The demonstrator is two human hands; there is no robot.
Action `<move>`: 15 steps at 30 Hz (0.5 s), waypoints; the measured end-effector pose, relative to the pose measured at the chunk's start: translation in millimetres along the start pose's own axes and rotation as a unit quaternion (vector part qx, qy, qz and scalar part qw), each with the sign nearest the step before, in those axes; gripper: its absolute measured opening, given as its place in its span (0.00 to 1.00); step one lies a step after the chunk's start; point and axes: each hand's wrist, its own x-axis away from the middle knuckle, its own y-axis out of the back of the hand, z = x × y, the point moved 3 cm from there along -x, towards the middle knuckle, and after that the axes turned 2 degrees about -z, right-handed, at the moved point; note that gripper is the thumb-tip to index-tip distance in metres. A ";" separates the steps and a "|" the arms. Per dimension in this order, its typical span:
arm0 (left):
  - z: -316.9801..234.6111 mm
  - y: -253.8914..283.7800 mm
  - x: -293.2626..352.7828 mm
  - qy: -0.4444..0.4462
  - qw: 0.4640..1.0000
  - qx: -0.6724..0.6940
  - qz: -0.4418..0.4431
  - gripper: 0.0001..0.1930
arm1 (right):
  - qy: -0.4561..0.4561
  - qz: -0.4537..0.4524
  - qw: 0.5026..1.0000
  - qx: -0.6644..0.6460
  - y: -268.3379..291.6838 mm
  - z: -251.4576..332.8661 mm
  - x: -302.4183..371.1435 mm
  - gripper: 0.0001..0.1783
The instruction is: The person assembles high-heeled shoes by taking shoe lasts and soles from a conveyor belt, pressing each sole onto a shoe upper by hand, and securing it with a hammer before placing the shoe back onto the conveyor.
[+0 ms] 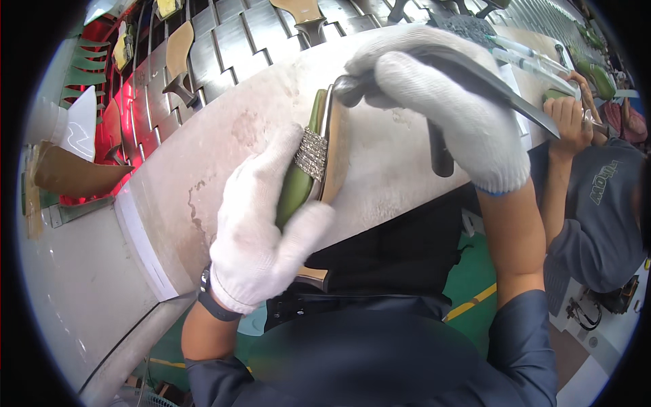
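My left hand (254, 217), in a white knitted glove, is closed round a green shoe (293, 193) with a glittering silver strap (311, 154). The shoe stands on its side, its tan sole (336, 152) facing right. In my right hand (454, 102), also gloved, is a dark metal tool (502, 91) with a rounded head and two arms, one flat-tipped and one blunt. That rounded head is close against the upper end of the shoe; whether they touch, I cannot tell. My right fingers wrap round the tool and hide its middle.
Beyond the pale worktable (386, 193) runs a slatted metal conveyor (234, 41) carrying several tan-soled shoes (179, 51). A brown curved piece (81, 169) sits at the left, near a red-lit area. At the right, a co-worker's hands (569, 122) work close to my right arm.
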 end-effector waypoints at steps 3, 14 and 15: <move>1.9 1.9 -20.3 0.059 0.993 0.097 0.011 0.31 | -0.096 0.010 0.981 -0.170 -10.2 -12.7 -9.5 0.13; 2.7 -2.4 -44.8 0.080 0.993 0.034 0.075 0.33 | -0.099 0.019 0.929 -0.357 0.8 -48.8 23.7 0.28; 2.5 -4.7 -46.3 0.080 0.993 0.036 0.077 0.33 | -0.117 0.088 0.943 -0.299 6.4 -43.2 22.3 0.34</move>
